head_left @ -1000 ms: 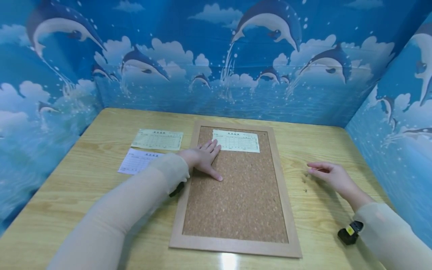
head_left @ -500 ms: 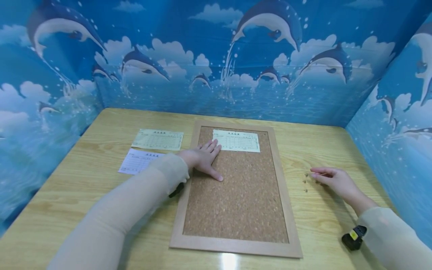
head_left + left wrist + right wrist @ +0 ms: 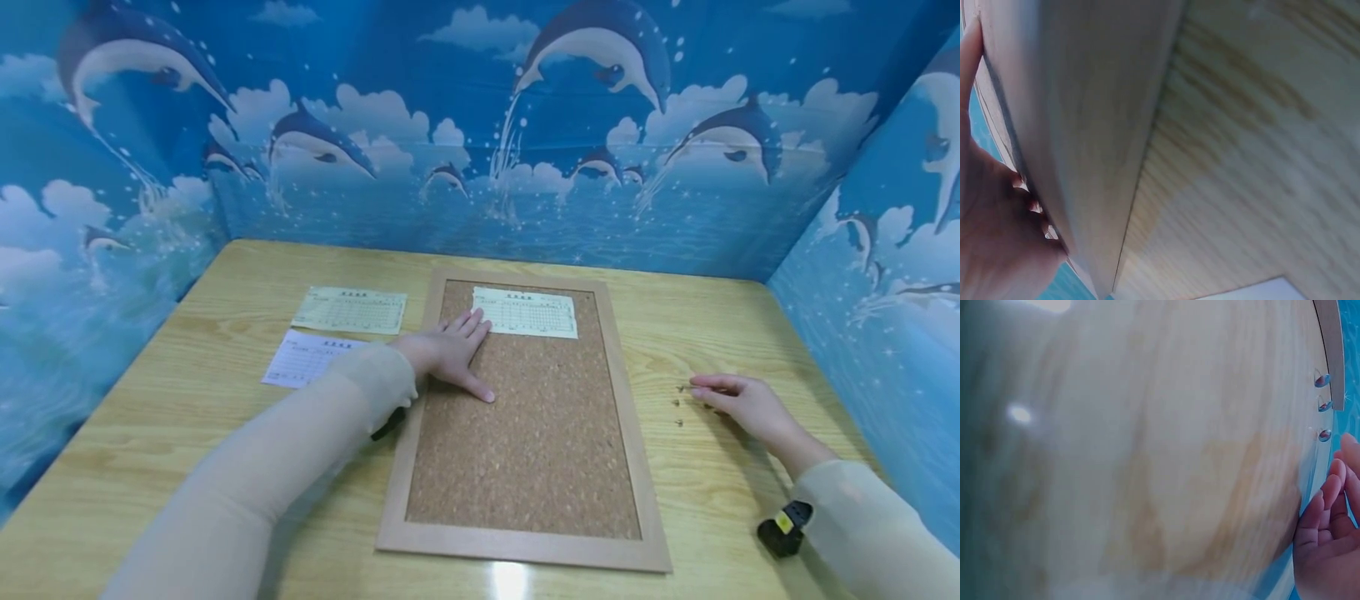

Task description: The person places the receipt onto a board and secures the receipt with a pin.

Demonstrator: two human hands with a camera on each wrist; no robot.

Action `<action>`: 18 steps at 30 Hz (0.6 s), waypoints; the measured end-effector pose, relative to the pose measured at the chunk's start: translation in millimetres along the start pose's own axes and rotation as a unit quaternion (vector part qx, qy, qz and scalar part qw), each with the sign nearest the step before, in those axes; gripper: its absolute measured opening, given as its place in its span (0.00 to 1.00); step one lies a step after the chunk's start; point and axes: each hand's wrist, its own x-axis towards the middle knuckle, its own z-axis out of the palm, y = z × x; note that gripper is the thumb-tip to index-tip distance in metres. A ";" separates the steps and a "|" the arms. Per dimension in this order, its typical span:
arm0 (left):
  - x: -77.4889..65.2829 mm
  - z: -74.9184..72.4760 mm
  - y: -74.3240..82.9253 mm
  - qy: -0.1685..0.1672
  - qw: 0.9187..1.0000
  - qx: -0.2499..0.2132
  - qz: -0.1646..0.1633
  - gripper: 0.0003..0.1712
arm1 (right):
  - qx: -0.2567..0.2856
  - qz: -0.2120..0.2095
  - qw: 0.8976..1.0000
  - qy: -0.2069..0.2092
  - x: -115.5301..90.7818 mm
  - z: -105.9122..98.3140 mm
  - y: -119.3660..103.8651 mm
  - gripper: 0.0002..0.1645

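Note:
My left hand (image 3: pixel 452 354) lies flat with spread fingers on a wood-framed corkboard (image 3: pixel 540 442). Its fingertips meet the left edge of a pale green printed slip (image 3: pixel 525 314) near the board's top. Over the table to the right, my right hand (image 3: pixel 750 406) has its thumb and index finger extended close to several small thumbtacks (image 3: pixel 677 403). In the right wrist view, the shiny thumbtacks (image 3: pixel 1325 435) stand in a row just beyond the fingertips. Nothing shows between those fingers. The left wrist view catches the left hand (image 3: pixel 1000 219) at the board's frame (image 3: pixel 1097 125).
Left of the board, another green slip (image 3: pixel 350 311) lies on the wooden table (image 3: pixel 202 367). Below it is a white slip (image 3: pixel 303 358), partly covered by the left sleeve. A blue dolphin-printed curtain (image 3: pixel 480 200) encloses the table's back and sides.
My right hand has moved slightly right and toward me from above the thumbtacks, then a touch back left. The left hand has stayed on the corkboard.

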 end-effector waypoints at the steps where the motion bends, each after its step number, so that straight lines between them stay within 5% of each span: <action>1: -0.3 0.2 0.0 0.003 1.000 -0.001 0.002 0.71 | -0.001 0.001 1.000 -0.001 0.2 0.1 0.0 0.35; 18: -0.5 2.9 -0.4 0.020 1.000 -0.006 0.005 0.72 | -0.021 0.020 1.000 -0.002 2.0 2.0 -0.1 0.38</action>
